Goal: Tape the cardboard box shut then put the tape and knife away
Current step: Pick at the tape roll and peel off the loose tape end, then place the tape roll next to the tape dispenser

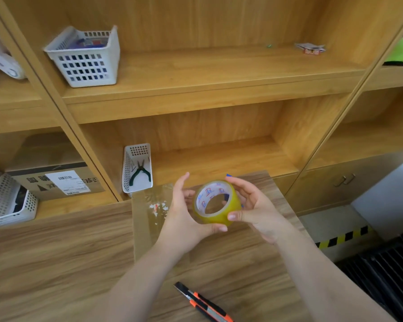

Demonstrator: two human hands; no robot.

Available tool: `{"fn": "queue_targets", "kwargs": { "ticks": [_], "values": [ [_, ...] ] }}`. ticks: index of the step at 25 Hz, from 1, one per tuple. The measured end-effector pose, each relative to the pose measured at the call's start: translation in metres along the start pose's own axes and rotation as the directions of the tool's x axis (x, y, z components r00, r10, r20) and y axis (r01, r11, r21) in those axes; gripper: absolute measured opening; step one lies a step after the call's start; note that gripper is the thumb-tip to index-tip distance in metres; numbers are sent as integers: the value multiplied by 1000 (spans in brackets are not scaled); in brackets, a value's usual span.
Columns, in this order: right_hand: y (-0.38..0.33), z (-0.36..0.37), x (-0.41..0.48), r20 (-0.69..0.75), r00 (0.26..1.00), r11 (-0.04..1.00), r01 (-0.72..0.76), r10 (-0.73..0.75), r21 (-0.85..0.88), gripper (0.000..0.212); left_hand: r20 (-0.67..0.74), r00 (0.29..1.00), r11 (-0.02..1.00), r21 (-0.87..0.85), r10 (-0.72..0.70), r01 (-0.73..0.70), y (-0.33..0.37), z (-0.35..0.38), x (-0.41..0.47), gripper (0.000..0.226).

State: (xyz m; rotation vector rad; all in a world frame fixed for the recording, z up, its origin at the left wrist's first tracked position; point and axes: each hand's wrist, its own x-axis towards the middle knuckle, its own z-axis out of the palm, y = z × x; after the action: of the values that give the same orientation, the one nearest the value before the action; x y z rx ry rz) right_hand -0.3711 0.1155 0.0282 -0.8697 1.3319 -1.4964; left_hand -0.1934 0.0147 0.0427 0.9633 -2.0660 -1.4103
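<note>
A yellowish roll of clear tape with a white printed core is held above the table, gripped from both sides. My left hand cups its left and underside, thumb under the roll. My right hand holds its right side, thumb on the front face. Below and behind the hands a flat brown cardboard box lies on the wooden table, with torn label scraps on its top. An orange and black utility knife lies on the table near the front edge, between my forearms.
White basket with pliers on the lower shelf just behind the box. Another white basket sits on the upper shelf, a third at lower left beside a labelled carton. Small packet on the upper shelf right. Table edge drops off right.
</note>
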Motion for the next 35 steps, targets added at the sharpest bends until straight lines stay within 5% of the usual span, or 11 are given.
{"fn": "queue_targets", "kwargs": {
  "ticks": [11, 20, 28, 35],
  "values": [
    [17, -112, 25, -113, 993, 998, 39, -34, 45, 93, 0, 972, 967, -109, -234, 233, 11, 110, 74, 92],
    [35, -183, 51, -305, 948, 878, -71, -88, -474, 95, 68, 977, 979, 24, -203, 202, 9, 172, 144, 93],
    [80, -214, 79, -418, 907, 823, -197, -53, -533, 105, 217, 953, 957, 245, -212, 157, -16, 212, 203, 91],
    [122, -232, 96, -542, 840, 832, -314, 19, -457, 100, 327, 830, 880, 12, -452, 475, -49, 242, 244, 64]
  ]
}}
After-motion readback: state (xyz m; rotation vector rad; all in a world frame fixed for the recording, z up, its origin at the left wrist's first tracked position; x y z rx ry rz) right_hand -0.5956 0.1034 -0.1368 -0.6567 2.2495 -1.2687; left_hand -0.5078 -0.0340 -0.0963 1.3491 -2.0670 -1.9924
